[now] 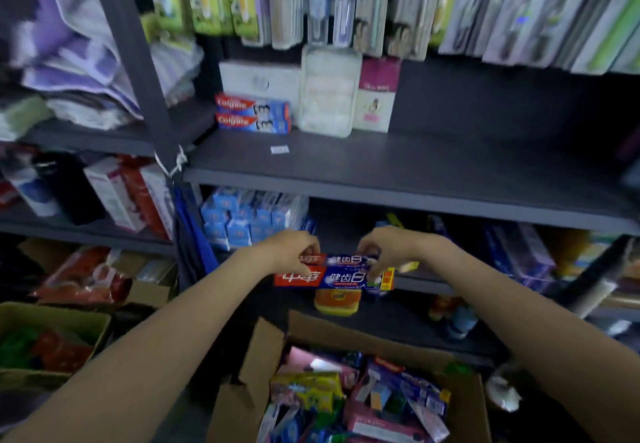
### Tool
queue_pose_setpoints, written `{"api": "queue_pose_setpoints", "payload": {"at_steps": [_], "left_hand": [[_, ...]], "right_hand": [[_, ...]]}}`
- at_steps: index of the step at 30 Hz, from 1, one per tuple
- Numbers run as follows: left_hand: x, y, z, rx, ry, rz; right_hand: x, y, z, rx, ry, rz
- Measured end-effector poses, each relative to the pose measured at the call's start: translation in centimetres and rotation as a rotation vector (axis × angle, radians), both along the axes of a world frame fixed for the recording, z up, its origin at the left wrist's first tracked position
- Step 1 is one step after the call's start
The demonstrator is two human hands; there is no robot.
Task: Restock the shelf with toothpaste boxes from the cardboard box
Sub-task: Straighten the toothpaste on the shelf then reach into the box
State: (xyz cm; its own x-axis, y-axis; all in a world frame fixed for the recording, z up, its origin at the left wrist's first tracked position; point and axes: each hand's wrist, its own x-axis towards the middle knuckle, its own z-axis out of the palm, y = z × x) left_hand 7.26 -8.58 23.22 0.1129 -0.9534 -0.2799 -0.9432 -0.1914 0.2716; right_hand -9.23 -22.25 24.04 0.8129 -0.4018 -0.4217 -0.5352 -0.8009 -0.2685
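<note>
While the open cardboard box (346, 383) is sitting nearest, at the bottom edge of the view with its flaps (258, 356) standing up and mixed packets filling it, both bare forearms are reaching over it toward the shelving. The left hand (292, 252) is curling its fingers around the red left end of two stacked toothpaste boxes (334, 274), and the right hand (382, 252) is pinching their blue right end, so the pair is hanging level in the air between the hands, above the box and in front of the lower shelf (426, 283). Just below the held boxes a yellow and orange container (336, 300) is standing. Behind the hands, blue cartons (242, 217) are crowding the left part of that lower level, while dark room is showing to their right. Farther up, the grey middle shelf (415, 172) is lying mostly bare along its front edge and across its right side; at its back left two Colgate boxes (252, 113) are lying stacked, touching a white pack (327, 93), with a pink and white carton (375, 96) just beside that. Toothbrush packs (346, 3) are hanging in a row above
</note>
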Motion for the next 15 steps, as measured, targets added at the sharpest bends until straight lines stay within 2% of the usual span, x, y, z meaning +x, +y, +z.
{"api": "queue_pose_setpoints", "payload": {"at_steps": [3, 7, 9, 12, 15], "left_hand": [[1.5, 0.4, 3.0, -0.083, -0.083, 0.038], [4.5, 1.5, 6.3, -0.225, -0.183, 0.126], [5.5, 1.8, 7.7, -0.380, -0.244, 0.243], [6.4, 1.9, 9.4, -0.676, -0.292, 0.424], [8.1, 1.8, 9.8, -0.716, -0.285, 0.493]], "right_hand": [[-0.3, -0.3, 2.1, 0.051, -0.131, -0.085], [1.2, -0.3, 5.0, 0.283, -0.588, -0.275], [3.1, -0.4, 6.1, 0.375, -0.751, -0.356], [6.8, -1.5, 7.9, 0.406, -0.895, -0.445], [10.7, -3.4, 9.7, 0.375, -0.980, -0.510]]}}
